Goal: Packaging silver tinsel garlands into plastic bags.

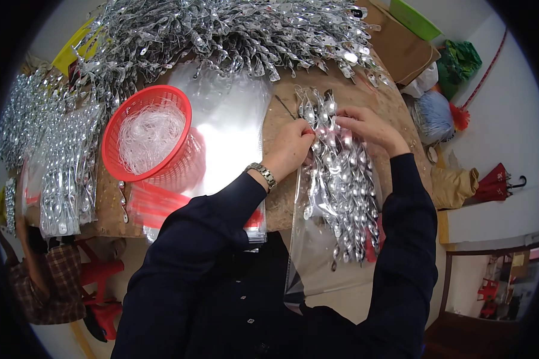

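A bundle of shiny silver twisted spiral strips (pixel 347 191) lies at the table's right front, its lower end hanging past the edge. A clear plastic bag (pixel 317 263) surrounds much of it and droops below the table. At the bundle's upper left, my left hand (pixel 290 146) is closed in a pinch at the bag's edge. A thin dark rod (pixel 285 106) lies just beyond these fingers; whether they touch it I cannot tell. My right hand (pixel 370 127) bends its fingers over the upper right of the bundle, fingertips against the strips. What lies under those fingertips is partly hidden.
Left of my hands, a red plastic basket (pixel 188 113) of clear thread stands on flat clear bags (pixel 236 119). Silver strips (pixel 233 36) are heaped along the back, with more bundles (pixel 69 179) at left. A cardboard box (pixel 401 45) stands back right. Another person (pixel 48 281) is at lower left.
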Available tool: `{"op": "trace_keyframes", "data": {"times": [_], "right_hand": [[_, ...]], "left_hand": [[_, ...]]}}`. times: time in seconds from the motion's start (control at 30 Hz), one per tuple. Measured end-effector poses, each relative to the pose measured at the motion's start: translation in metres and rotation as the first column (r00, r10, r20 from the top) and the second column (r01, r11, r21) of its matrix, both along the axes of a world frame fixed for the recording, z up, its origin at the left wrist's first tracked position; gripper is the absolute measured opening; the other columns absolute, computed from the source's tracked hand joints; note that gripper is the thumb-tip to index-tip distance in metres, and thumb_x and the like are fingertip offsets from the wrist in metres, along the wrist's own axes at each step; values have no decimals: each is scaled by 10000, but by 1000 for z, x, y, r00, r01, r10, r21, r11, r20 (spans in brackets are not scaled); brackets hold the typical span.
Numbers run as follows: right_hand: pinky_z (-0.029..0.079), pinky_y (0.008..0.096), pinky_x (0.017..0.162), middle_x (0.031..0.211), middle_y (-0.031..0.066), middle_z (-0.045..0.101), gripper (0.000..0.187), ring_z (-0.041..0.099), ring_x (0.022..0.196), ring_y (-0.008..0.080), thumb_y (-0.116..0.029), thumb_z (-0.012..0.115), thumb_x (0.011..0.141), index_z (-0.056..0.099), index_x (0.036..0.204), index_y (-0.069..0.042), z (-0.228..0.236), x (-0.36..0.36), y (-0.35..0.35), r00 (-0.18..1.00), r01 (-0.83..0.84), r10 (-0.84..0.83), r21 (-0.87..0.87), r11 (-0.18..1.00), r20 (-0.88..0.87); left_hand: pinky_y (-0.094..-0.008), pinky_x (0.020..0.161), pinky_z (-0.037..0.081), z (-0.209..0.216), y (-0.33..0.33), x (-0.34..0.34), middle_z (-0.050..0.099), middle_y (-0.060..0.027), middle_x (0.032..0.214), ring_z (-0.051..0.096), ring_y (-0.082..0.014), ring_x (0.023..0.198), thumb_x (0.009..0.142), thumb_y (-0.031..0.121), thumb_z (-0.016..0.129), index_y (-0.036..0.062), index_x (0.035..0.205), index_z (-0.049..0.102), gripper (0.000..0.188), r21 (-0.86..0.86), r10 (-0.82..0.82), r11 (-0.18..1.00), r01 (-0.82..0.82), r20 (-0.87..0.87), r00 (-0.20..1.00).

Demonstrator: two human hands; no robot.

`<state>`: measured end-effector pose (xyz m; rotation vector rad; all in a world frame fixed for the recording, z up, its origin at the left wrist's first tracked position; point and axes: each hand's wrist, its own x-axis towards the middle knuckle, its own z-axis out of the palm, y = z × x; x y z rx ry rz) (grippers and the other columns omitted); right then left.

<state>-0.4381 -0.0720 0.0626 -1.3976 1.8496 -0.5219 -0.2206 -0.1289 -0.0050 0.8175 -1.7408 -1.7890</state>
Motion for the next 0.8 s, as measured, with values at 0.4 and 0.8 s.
{"op": "trace_keyframes", "data": {"times": [0.4, 0.8], "right_hand": [[492, 351, 896, 1160, 163, 674, 542, 635, 1071, 269, -458, 613, 917, 642, 1215, -7, -13, 3, -57, 965, -103, -27, -472, 876, -261], [494, 355, 891, 1117, 162, 679, 500, 642, 1027, 263, -399, 629, 915, 616, 1275, -52, -24, 37, -76, 915, -255, 181, -170, 952, -361]], "left_hand": [[-315, 498, 570, -11, 0, -2, 609, -97, 758, 639, -181, 542, 939, 77, 524, -26, 905, 559, 114, 74, -7, 997, 10, -48, 999], [-315, 510, 568, -9, -4, -1, 637, -118, 829, 686, -205, 620, 959, 102, 517, -11, 953, 574, 127, 11, 1, 1000, -2, 26, 1000]]}}
